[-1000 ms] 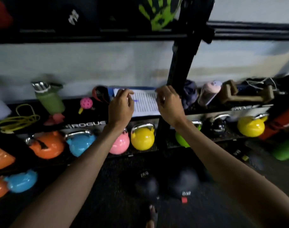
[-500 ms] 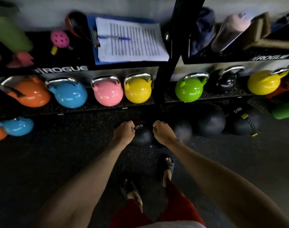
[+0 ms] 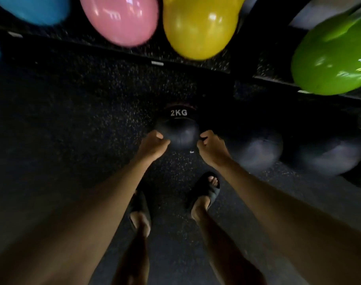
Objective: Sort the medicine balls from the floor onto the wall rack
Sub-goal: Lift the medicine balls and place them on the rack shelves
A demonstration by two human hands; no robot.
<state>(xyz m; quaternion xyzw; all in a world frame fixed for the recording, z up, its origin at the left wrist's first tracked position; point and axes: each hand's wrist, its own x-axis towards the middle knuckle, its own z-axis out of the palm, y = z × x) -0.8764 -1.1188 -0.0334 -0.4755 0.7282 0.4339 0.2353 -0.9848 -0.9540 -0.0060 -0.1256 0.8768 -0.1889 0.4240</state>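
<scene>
A small black medicine ball (image 3: 178, 131) marked 2KG lies on the dark rubber floor, straight ahead of my feet. My left hand (image 3: 152, 144) presses against its lower left side with fingers curled in. My right hand (image 3: 211, 147) does the same on its lower right side, so the ball sits clamped between both hands. The fingertips are hidden behind the ball's curve. Two larger dark medicine balls (image 3: 255, 150) (image 3: 327, 156) rest on the floor to the right. The wall rack's upper shelves are out of view.
Blue (image 3: 31, 9), pink (image 3: 120, 19), yellow (image 3: 198, 27) and green (image 3: 331, 58) kettlebells sit on the low shelf just beyond the ball. My feet in black slides (image 3: 206, 190) stand close behind it. Open floor lies to the left.
I have bent down from the shelf with the clipboard toward the floor. Both hands dropped and closed in on the two sides of the 2KG ball.
</scene>
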